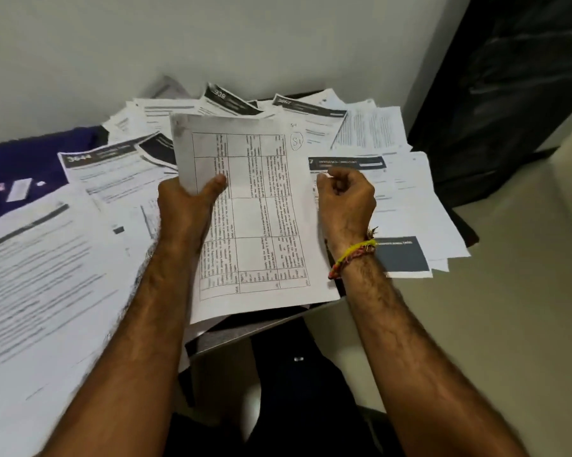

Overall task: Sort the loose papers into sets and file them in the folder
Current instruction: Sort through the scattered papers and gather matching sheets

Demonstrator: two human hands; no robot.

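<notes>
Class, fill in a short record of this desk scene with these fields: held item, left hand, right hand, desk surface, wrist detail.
held item: table-printed sheet, lifted above the desk
left hand: left hand grips the sheet's left edge, thumb on top
right hand: right hand curled at the sheet's right edge; grip unclear
desk surface: loose papers overlapping; purple folder at left
wrist detail: thread bracelet on right wrist

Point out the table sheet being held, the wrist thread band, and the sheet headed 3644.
table sheet (254, 219), head view, middle of the printed grid.
thread band (352, 255), head view, yellow strand on the right wrist.
sheet headed 3644 (113, 169), head view, below its dark header.
</notes>
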